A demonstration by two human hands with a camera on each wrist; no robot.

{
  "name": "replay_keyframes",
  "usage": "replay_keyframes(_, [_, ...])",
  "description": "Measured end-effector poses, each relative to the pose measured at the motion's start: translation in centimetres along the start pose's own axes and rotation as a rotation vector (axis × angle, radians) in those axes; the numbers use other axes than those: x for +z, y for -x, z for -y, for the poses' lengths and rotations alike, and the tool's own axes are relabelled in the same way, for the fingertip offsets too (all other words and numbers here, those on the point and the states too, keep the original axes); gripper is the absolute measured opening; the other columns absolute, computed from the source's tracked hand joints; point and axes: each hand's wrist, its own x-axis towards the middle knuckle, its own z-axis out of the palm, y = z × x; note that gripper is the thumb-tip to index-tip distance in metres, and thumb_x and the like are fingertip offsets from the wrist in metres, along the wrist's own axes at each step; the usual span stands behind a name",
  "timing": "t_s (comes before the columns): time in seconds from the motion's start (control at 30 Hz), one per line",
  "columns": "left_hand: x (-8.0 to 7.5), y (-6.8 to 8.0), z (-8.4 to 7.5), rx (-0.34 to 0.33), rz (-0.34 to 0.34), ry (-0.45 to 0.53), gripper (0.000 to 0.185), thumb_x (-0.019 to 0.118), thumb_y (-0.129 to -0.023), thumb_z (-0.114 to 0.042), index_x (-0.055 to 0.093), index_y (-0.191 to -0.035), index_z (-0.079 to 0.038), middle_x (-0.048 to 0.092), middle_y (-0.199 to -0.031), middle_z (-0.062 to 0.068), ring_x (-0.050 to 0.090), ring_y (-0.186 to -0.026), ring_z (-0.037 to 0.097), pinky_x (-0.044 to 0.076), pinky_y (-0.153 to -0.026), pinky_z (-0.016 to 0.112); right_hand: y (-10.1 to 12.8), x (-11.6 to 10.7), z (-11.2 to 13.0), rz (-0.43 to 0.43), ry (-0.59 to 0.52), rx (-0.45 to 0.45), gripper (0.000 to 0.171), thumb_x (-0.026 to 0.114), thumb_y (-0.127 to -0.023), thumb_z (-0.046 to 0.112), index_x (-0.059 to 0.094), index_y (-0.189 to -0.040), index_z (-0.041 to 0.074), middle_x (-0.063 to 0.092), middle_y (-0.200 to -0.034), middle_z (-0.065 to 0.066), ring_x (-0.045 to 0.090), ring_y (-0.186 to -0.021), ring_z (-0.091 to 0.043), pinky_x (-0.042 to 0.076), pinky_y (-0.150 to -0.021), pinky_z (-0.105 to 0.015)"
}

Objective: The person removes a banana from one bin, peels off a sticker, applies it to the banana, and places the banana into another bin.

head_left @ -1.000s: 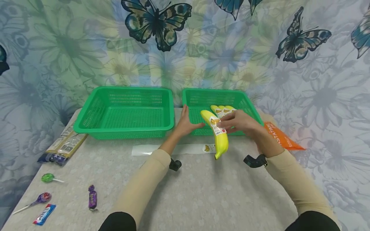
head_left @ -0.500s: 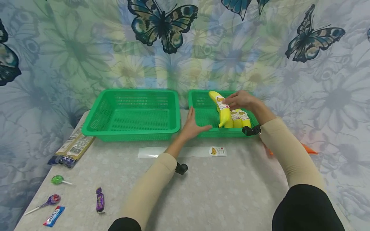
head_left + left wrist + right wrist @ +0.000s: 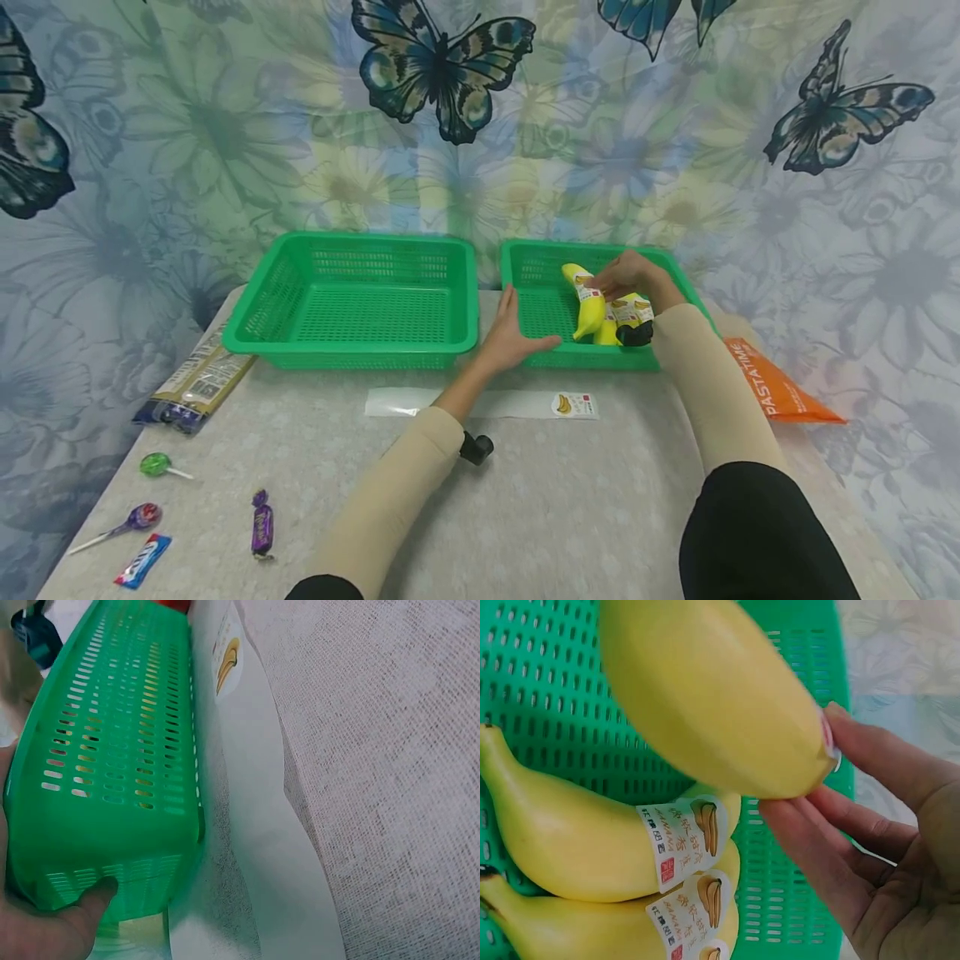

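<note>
My right hand (image 3: 633,279) pinches a yellow banana (image 3: 589,312) between thumb and fingers over the right green basket (image 3: 540,358). In the right wrist view this banana (image 3: 712,697) is tilted, with the edge of its label by the thumb. Below it lie more labelled bananas (image 3: 577,832), side by side in the basket. My left hand (image 3: 510,337) is at the basket's front left corner, fingers straight and thumb spread. The left wrist view shows its thumb (image 3: 97,896) against the basket's slotted wall (image 3: 112,772).
A larger green basket (image 3: 352,354) stands to the left. A white strip with a banana label (image 3: 525,405) lies in front. An orange packet (image 3: 780,392) is at right, a gold packet (image 3: 206,383) at left. Lollipops (image 3: 155,465), a purple-wrapped candy (image 3: 262,527) and a blue-red packet (image 3: 142,562) lie front left.
My right hand has carried the banana from in front of the right basket back and down over the other bananas. My left hand has stayed at the basket's corner.
</note>
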Motion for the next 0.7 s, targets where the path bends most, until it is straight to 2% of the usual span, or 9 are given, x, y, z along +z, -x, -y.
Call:
replay_keyframes(0.13, [-0.1,0.1,0.1,0.004,-0.004,0.009,0.118,0.076,-0.08,-0.048,-0.007,-0.157,-0.012,-0.016,-0.165,-0.004,0.003,-0.153,0.027,0.024,-0.121,0.051,-0.9,0.5,0.4,-0.005,0.086,0.024,0.045,0.075,-0.087,0.026,0.067,-0.118,-0.005,0.072,-0.102,-0.012,0.071,-0.075,-0.015,0.054,-0.095,-0.046])
replay_keyframes(0.27, [0.0,0.2,0.0,0.006,0.002,0.004,0.118,0.076,-0.08,-0.048,-0.007,-0.157,-0.013,-0.015,-0.165,-0.004,0.004,-0.153,0.027,0.026,-0.12,0.051,-1.3,1.0,0.9,0.005,0.195,0.064,0.042,0.076,-0.086,0.023,0.068,-0.114,-0.007,0.072,-0.081,-0.006,0.072,-0.075,-0.019,0.057,-0.09,-0.044])
replay_keyframes(0.4, [-0.1,0.3,-0.1,0.007,-0.002,-0.001,0.118,0.075,-0.08,-0.05,-0.007,-0.157,-0.013,-0.015,-0.165,-0.003,0.006,-0.153,0.028,0.028,-0.119,0.052,-1.6,1.4,1.2,0.002,0.276,0.085,0.043,0.077,-0.085,0.024,0.066,-0.113,-0.007,0.071,-0.078,-0.006,0.073,-0.076,-0.02,0.059,-0.086,-0.041])
replay_keyframes(0.7, [-0.2,0.3,0.0,0.003,0.008,0.003,0.118,0.075,-0.08,-0.049,-0.007,-0.157,-0.013,-0.017,-0.164,-0.005,0.005,-0.153,0.028,0.027,-0.12,0.051,-2.6,1.7,1.4,0.035,0.357,0.132,0.047,0.077,-0.085,0.024,0.063,-0.115,-0.009,0.073,-0.074,-0.006,0.073,-0.072,-0.018,0.06,-0.082,-0.039])
